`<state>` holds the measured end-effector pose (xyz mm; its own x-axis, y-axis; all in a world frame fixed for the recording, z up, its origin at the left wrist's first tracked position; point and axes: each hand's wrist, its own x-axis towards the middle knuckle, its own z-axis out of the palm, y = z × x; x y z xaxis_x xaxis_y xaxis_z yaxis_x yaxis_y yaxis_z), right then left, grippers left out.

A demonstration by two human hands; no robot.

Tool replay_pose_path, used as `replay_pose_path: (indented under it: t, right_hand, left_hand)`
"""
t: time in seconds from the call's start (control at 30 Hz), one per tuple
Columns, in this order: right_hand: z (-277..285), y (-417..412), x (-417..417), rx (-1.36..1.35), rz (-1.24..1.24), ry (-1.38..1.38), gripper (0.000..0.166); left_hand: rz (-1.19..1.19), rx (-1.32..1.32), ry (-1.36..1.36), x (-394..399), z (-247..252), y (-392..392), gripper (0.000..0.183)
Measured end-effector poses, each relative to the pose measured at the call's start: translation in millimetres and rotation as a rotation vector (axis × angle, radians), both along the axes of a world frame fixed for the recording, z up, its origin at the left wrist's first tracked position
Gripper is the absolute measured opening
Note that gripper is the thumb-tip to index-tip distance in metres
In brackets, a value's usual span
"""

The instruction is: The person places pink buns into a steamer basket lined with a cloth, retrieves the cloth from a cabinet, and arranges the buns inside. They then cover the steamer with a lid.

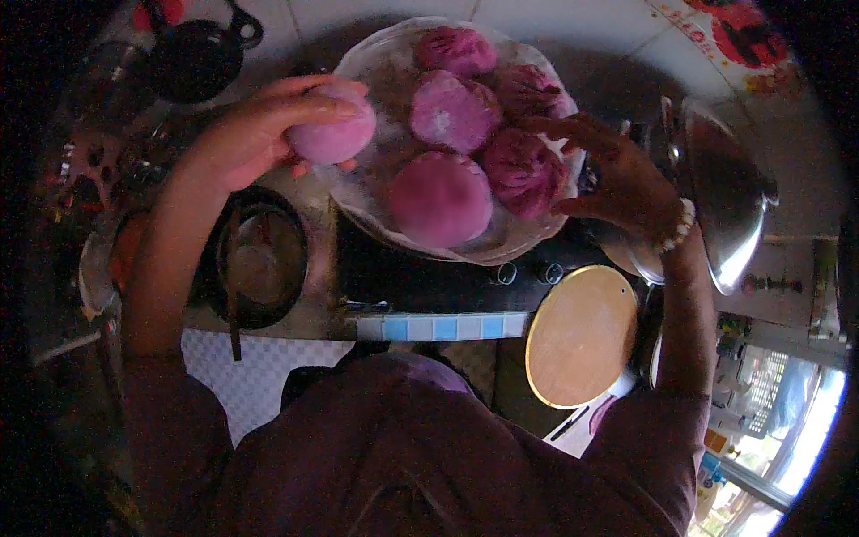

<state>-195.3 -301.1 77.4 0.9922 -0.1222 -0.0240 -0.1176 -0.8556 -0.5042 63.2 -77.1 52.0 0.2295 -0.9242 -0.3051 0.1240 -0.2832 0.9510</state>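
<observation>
Several pink-purple buns, some with pleated tops, rest in a large round tray lined with pale, wrinkled material. My left hand holds a smooth pink bun at the tray's left rim, fingers over its top and below it. On the right, my right hand is spread with its fingers apart, reaching over the rim beside a pleated bun. Nearer to me in the tray sits a smooth, darker pink bun. Whether my right fingertips touch the pleated bun, I cannot tell.
The tray stands over a black stove with two knobs. A dark round pan, with a stick across it, lies at left. A round yellow-rimmed screen stands at the front right, a shiny metal lid farther right, a black pan top left.
</observation>
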Motion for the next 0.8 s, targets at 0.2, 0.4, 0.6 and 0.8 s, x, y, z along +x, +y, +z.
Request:
replay_pose_path:
  t: [0.2, 0.4, 0.6, 0.8]
  right_hand:
    - [12, 42, 8, -0.314, 0.177, -0.241, 0.069]
    - [-23, 63, 30, -0.345, 0.233, -0.309, 0.07]
    - [-17, 75, 34, -0.395, 0.229, -0.378, 0.068]
    - [-28, 65, 30, -0.412, 0.181, -0.321, 0.067]
  left_hand:
    - [-0.033, -0.011, -0.022, -6, 4, 1, 0.043]
    - [-0.377, -0.012, -0.226, -18, 12, 35, 0.044]
    - [-0.52, -0.149, -0.375, -42, 0, 45, 0.049]
    - [-0.57, -0.172, -0.454, -44, -6, 49, 0.049]
